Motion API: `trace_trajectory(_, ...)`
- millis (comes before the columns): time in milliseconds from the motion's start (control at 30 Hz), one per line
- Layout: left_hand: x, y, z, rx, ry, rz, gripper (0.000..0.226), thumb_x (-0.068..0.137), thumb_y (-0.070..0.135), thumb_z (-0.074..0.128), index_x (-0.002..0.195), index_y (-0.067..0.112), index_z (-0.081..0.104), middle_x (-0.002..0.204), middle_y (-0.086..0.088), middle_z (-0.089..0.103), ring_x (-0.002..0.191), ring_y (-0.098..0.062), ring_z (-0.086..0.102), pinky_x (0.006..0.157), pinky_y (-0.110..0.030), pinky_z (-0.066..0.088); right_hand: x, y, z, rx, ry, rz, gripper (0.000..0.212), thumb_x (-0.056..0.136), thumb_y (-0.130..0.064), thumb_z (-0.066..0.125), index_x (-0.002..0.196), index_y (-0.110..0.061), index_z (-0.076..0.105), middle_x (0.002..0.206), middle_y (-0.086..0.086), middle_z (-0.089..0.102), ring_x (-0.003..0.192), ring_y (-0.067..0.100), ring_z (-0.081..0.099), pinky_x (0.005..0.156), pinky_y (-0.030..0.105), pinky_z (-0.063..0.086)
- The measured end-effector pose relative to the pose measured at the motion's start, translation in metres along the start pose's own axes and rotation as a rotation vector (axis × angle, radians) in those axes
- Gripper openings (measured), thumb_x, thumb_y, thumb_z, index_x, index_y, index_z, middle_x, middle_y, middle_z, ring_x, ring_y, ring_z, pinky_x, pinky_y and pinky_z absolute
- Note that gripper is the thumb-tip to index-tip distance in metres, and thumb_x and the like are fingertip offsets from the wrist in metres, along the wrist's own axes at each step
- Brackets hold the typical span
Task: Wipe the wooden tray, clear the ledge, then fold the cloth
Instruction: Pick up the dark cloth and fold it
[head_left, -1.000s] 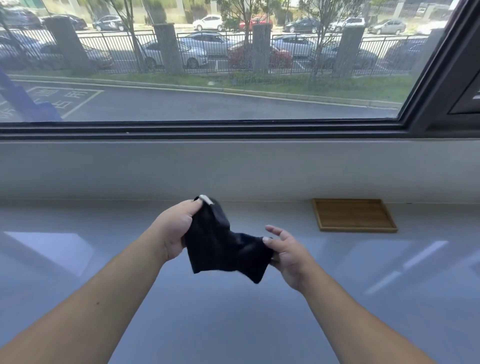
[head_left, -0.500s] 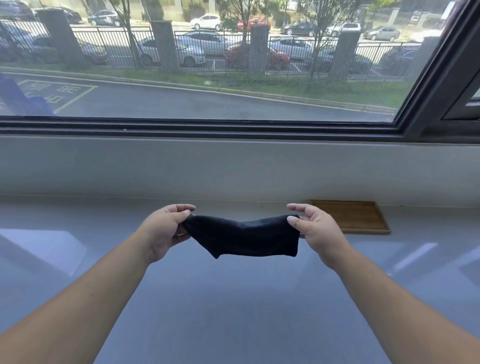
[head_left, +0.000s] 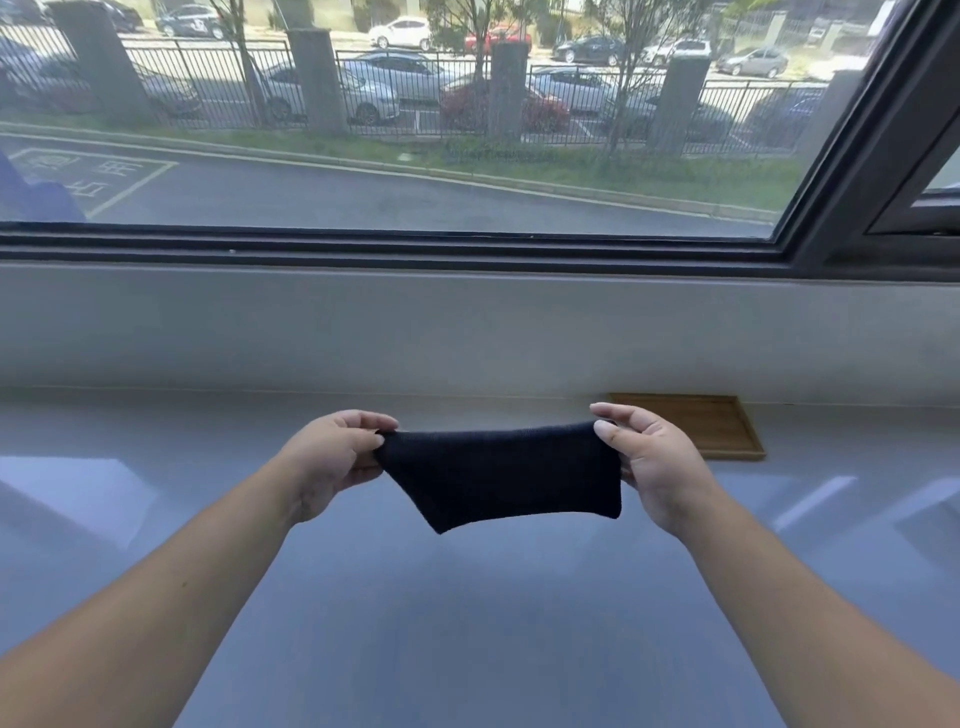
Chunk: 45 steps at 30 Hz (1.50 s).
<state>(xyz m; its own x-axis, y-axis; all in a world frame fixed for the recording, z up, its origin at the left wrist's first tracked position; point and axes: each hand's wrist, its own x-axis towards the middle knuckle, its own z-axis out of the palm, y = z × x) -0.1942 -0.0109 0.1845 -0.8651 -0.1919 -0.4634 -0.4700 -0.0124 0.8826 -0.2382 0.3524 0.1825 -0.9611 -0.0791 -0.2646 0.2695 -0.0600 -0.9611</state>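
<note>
A dark navy cloth (head_left: 501, 475) hangs stretched flat in the air between my two hands, above the grey ledge (head_left: 467, 623). My left hand (head_left: 332, 460) pinches its upper left corner. My right hand (head_left: 652, 462) pinches its upper right edge, thumb in front. The cloth's lower left corner droops to a point. A shallow wooden tray (head_left: 717, 426) lies flat on the ledge at the back right, against the wall, partly hidden behind my right hand.
A low grey wall (head_left: 467, 332) rises behind the ledge, with a large window (head_left: 415, 130) and dark frame (head_left: 857, 171) above it. Bright window reflections lie on the glossy ledge at left and right.
A second ago the cloth was bunched between my hands. Both hands have drawn apart and pulled it out flat and wide; the right hand rose toward the tray.
</note>
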Motion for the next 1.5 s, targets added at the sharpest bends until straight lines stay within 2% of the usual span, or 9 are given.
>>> trace_trajectory(200,0.0,0.001,0.007,0.072,-0.092,-0.105,0.042,0.094,-0.006,0.046,0.106,0.013,0.081,0.097,-0.007,0.081,0.07,-0.016,0.071,0.071,-0.032,0.056,-0.009,-0.012,-0.006,0.253,-0.05,0.04,0.021,0.099,-0.007,0.064,0.113,-0.017,0.076,0.095,0.009,0.076,0.082,0.023,0.072,0.071,0.036,0.06)
trace_trajectory(400,-0.007,-0.018,0.019,0.298,-0.296,-0.071,0.034,0.076,0.008,0.076,0.107,0.021,0.083,0.109,0.0,0.081,0.108,-0.014,0.074,0.1,-0.032,0.053,-0.013,-0.037,-0.003,0.277,-0.18,-0.038,0.024,0.098,-0.005,0.064,0.118,-0.014,0.075,0.102,0.009,0.078,0.09,0.022,0.075,0.078,0.032,0.063)
trace_trajectory(567,-0.006,-0.004,0.026,0.791,-0.086,0.154,0.027,0.079,0.014,0.071,0.084,0.039,0.081,0.08,0.021,0.077,0.077,0.0,0.07,0.067,-0.021,0.054,-0.013,-0.043,-0.017,-0.074,-0.112,-0.052,0.023,0.098,-0.006,0.067,0.117,-0.015,0.075,0.095,0.006,0.078,0.082,0.017,0.072,0.071,0.024,0.058)
trace_trajectory(800,-0.002,0.008,0.02,1.298,-0.025,0.202,0.021,0.082,0.025,0.06,0.091,0.033,0.076,0.085,0.014,0.07,0.078,-0.008,0.065,0.059,-0.028,0.05,-0.008,-0.026,-0.019,-0.24,-0.116,-0.032,0.022,0.097,-0.004,0.069,0.112,-0.017,0.077,0.095,0.005,0.081,0.086,0.016,0.073,0.079,0.033,0.059)
trace_trajectory(967,0.008,0.005,0.005,1.184,0.041,0.212,0.008,0.09,0.04,0.064,0.086,0.036,0.069,0.089,0.017,0.069,0.083,-0.005,0.062,0.063,-0.028,0.047,0.002,-0.017,-0.022,-0.803,-0.072,-0.081,0.012,0.096,-0.016,0.069,0.097,-0.025,0.077,0.085,-0.003,0.081,0.076,0.011,0.073,0.075,0.032,0.057)
trace_trajectory(1100,0.008,-0.003,0.006,0.817,0.063,0.199,0.012,0.089,0.04,0.074,0.081,0.03,0.074,0.081,0.013,0.074,0.078,-0.009,0.066,0.061,-0.028,0.045,0.007,-0.003,-0.017,-1.088,0.007,-0.132,0.01,0.096,-0.027,0.067,0.089,-0.027,0.074,0.098,-0.004,0.069,0.096,0.018,0.061,0.076,0.032,0.047)
trace_trajectory(1267,0.007,-0.006,0.013,0.637,0.22,0.194,0.011,0.081,0.034,0.07,0.076,0.025,0.07,0.069,0.011,0.074,0.074,-0.016,0.067,0.06,-0.03,0.046,0.006,0.008,-0.011,-0.712,-0.005,0.089,0.017,0.096,-0.029,0.066,0.086,-0.016,0.07,0.081,-0.001,0.069,0.073,0.018,0.06,0.061,0.031,0.044)
trace_trajectory(1400,0.0,-0.001,0.024,0.568,0.246,0.151,0.022,0.068,0.041,0.06,0.076,0.022,0.066,0.064,0.01,0.074,0.072,-0.018,0.072,0.067,-0.037,0.056,0.001,0.017,0.008,-0.393,0.004,0.23,0.016,0.101,-0.017,0.058,0.095,-0.005,0.067,0.082,0.01,0.075,0.076,0.029,0.072,0.076,0.044,0.06)
trace_trajectory(1500,-0.008,0.002,0.042,0.533,0.227,0.148,0.024,0.065,0.041,0.06,0.074,0.02,0.064,0.062,0.003,0.071,0.065,-0.023,0.072,0.069,-0.043,0.062,-0.008,0.017,0.032,-0.202,-0.03,0.35,0.022,0.104,-0.018,0.055,0.111,0.001,0.063,0.082,0.012,0.072,0.061,0.028,0.075,0.058,0.037,0.062)
